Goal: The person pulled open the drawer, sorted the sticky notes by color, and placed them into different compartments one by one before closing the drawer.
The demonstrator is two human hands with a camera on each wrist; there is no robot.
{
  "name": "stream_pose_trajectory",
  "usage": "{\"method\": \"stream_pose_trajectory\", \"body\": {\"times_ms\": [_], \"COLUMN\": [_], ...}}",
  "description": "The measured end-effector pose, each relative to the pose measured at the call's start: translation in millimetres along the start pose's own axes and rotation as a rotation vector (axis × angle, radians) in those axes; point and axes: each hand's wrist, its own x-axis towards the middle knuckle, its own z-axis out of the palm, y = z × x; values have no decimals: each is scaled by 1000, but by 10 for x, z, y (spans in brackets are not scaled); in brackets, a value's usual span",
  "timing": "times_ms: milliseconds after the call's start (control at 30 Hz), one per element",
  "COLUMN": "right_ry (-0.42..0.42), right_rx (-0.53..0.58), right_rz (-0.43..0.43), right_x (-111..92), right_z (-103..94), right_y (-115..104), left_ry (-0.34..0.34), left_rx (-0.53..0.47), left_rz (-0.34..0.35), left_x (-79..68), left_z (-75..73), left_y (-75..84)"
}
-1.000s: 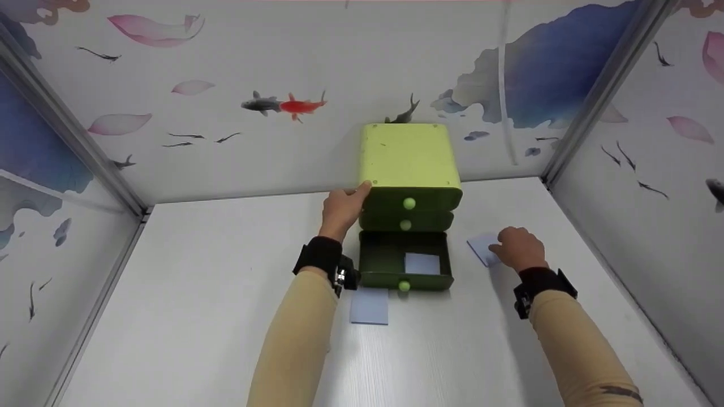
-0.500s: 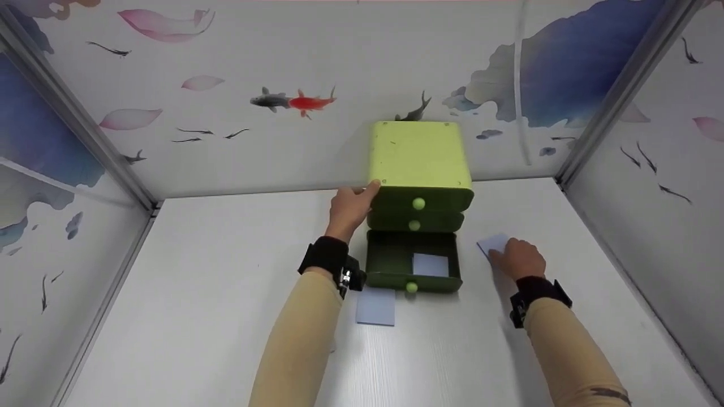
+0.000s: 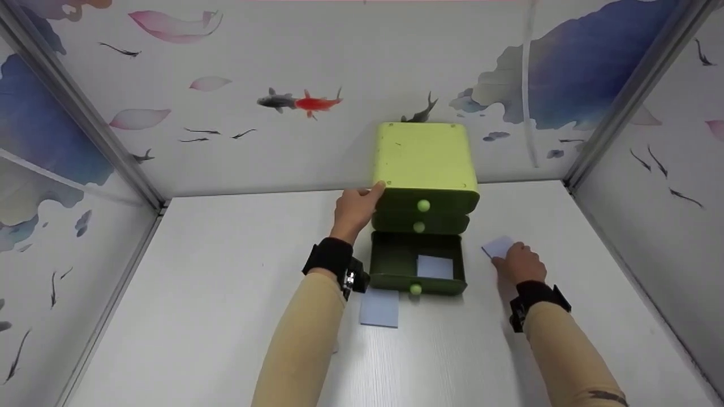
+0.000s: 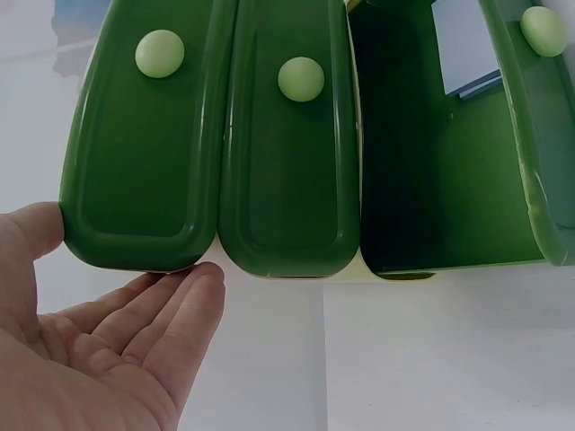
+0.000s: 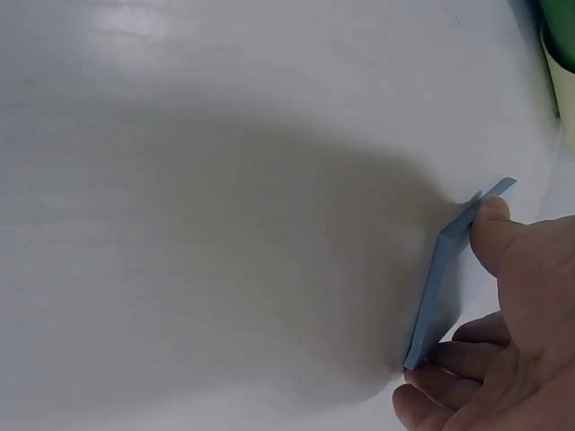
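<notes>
A lime-green cabinet of small drawers [image 3: 424, 155] stands against the back wall, its dark green bottom drawer [image 3: 390, 282] pulled out. My left hand [image 3: 353, 212] holds the cabinet's upper left front corner, thumb on top and fingers along the side. Up close in the left wrist view, that hand [image 4: 117, 341] cups the top drawer's end. Inside the open drawer lies a blue square note pad [image 3: 434, 267]. To the right, my right hand [image 3: 521, 264] pinches another blue note pad [image 3: 498, 247]; the right wrist view shows its thumb and fingers on the pad's [image 5: 431, 287] edges.
A further blue square pad [image 3: 379, 308] lies on the white table [image 3: 226, 311] just in front of the drawer, near the left wrist. A small pale edge [image 3: 335, 346] peeks out beside the left forearm. Printed wall panels [image 3: 283, 152] enclose the table.
The head view has shifted, so the cabinet sits further right in it. My right hand has moved to the near side of its pad and pinches it. The left hand keeps its place on the cabinet.
</notes>
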Motion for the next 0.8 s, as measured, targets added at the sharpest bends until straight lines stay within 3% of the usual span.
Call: {"method": "stream_pose_trajectory", "body": {"times_ms": [200, 533, 800], "right_ry": [2, -94, -47], "right_rx": [-2, 11, 28], "right_rz": [-23, 3, -2], "right_x": [6, -21, -85], "right_z": [-52, -128, -153], "right_y": [30, 55, 92], "left_ry": [-7, 1, -3], "left_rx": [-6, -1, -28], "left_rz": [-4, -1, -4], "left_x": [0, 20, 3], "left_z": [8, 24, 33], "left_y": [3, -19, -13]}}
